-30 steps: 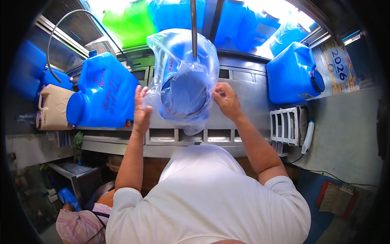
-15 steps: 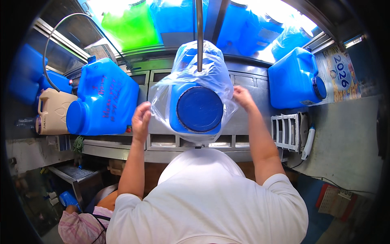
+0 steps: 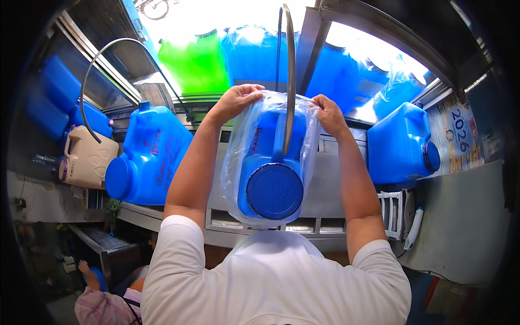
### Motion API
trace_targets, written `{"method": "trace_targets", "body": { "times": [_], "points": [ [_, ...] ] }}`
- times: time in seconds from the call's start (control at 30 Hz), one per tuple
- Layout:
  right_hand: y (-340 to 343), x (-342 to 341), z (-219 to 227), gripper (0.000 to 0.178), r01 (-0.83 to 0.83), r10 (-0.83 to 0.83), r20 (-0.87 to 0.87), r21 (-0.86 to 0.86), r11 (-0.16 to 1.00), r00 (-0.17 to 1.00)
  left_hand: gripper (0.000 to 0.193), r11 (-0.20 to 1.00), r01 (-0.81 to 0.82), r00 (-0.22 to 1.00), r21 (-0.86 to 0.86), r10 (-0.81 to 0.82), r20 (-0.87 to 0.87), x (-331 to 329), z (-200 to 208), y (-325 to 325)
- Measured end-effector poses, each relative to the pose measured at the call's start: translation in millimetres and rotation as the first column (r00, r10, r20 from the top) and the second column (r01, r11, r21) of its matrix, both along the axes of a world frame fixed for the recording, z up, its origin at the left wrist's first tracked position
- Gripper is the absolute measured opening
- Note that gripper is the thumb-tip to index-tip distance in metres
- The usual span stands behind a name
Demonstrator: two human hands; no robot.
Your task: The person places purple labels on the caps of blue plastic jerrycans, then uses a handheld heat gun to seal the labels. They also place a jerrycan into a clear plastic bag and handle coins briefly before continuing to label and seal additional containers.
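In the middle of the counter stands a blue water jug (image 3: 264,130) with a wide, dark blue round cap (image 3: 274,190) at its near end. A clear plastic bag (image 3: 233,168) surrounds its sides, with the handle and cap showing through the bag's opening. At the jug's far left corner, my left hand (image 3: 238,103) pinches the bag's edge. My right hand (image 3: 329,115) grips the same edge at the far right corner. Between my hands, a curved metal spout (image 3: 290,81) hangs over the jug.
To the left are a blue jug (image 3: 157,154) with red writing and a beige jug (image 3: 91,154). Another blue jug (image 3: 398,143) stands right, above a white rack (image 3: 391,214). A green container (image 3: 194,64) and several blue ones line the window. A person's pink sleeve (image 3: 103,306) shows lower left.
Both hands have moved from beside the jug's cap end to its far end, drawing the bag's edge there. The bag no longer covers the handle. The whole view has shifted slightly.
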State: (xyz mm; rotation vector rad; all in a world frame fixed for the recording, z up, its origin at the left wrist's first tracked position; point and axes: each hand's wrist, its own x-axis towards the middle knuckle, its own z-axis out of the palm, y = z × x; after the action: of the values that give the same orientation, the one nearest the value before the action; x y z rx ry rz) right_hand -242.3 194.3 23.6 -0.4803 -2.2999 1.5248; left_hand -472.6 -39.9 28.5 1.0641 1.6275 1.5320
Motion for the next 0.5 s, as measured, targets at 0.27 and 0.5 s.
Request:
{"method": "trace_targets", "body": {
  "times": [0.27, 0.5],
  "points": [
    [-3.7, -9.7, -140.5, 0.032, 0.116, -0.222, -0.031, -0.778, 0.617, 0.974, 0.039, 0.88, -0.264, 0.947, -0.394, 0.314, 0.068, -24.2, -130.1, 2.3],
    [-65.9, 91.2, -79.0, 0.035, 0.296, -0.321, -0.335, -0.125, 0.947, 0.886, 0.09, 0.887, -0.334, 0.942, 0.318, 0.326, 0.079, 88.1, -64.5, -96.7]
  ]
}}
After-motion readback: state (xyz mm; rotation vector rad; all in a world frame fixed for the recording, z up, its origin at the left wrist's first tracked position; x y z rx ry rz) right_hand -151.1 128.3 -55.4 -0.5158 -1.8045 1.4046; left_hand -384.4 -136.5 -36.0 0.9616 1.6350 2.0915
